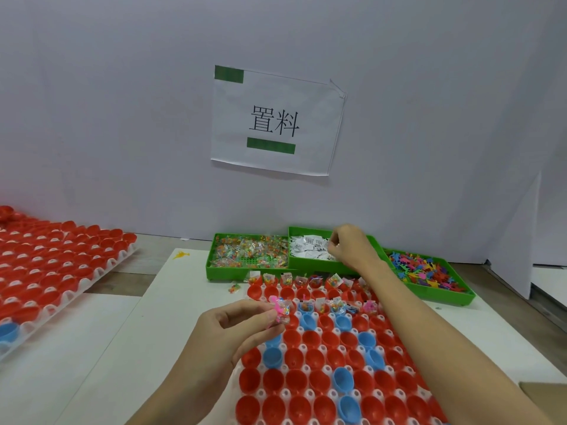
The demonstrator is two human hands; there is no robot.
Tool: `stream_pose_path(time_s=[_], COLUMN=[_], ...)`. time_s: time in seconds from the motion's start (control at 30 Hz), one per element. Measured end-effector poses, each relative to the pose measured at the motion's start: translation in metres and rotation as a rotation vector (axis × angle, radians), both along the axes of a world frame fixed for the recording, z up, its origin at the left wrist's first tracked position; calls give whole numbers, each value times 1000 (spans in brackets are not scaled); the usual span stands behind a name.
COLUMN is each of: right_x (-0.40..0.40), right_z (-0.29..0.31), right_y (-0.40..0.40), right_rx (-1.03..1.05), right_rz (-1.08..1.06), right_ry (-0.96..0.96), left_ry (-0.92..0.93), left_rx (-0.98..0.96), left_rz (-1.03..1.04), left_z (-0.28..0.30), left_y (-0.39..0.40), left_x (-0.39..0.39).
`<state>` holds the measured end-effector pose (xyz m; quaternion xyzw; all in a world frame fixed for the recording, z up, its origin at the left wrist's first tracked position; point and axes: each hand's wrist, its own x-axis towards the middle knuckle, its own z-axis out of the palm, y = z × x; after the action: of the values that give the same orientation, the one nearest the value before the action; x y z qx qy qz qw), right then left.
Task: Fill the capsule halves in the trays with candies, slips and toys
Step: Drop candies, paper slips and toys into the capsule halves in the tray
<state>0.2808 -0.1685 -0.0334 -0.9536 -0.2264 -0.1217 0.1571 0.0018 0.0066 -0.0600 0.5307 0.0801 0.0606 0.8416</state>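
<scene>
While the left hand (pixel 242 325) pinches a pink toy and candy packet (pixel 280 312) over the capsule tray (pixel 310 394), the right hand (pixel 348 245) pinches at slips (pixel 308 248) behind it; looks like the slip comes next, then all into an empty half.

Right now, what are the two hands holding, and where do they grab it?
The left hand pinches a candy packet and pink toy at its fingertips. The right hand is in the slip bin; whether it holds a slip cannot be told.

Head-worn camera looks forward and down, close over the worktable (pixel 171 348).
</scene>
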Motion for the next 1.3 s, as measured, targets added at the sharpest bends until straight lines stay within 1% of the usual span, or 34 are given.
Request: stream_pose_path(time_s=[0.13,0.17,0.23,0.3,0.33,0.4,0.5,0.57,0.73,0.87,1.07,1.17,1.3], right_x=[-10,-14,-24,-41,-53,-82,-132,-159,-185,-186,-188,-187,-185], right_z=[3,5,10,17,21,27,25,21,11,8,11,13,15], right_y=[-5,-7,-11,-15,-17,-23,-31,-32,-28,-26,-14,-5,4], right_rx=[75,117,292,505,587,675,595,562,503,435,412,469,632], right_rz=[1,2,3,25,68,232,458,518,521,453,476,493,522], right_ry=[-30,-43,-39,38,108,290,509,573,526,379,241,259,456], left_ry=[3,3,4,9,10,8,11,3,-12,-50,-106,-136,-165], left_rx=[8,8,12,18,21,26,31,54,127,163,389,436,452], left_rz=[1,2,7,10,11,13,18,17,-6,-46,21,101,238], left_z=[0,0,0,0,0,-1,-1,-2,-2,-1,0,1,0], left_y=[0,0,-1,-1,-1,0,-1,-2,-4,-3,-2,-1,6], left_x=[-1,-1,-1,-1,-1,-1,0,-1,-1,-2,-3,-3,-1])
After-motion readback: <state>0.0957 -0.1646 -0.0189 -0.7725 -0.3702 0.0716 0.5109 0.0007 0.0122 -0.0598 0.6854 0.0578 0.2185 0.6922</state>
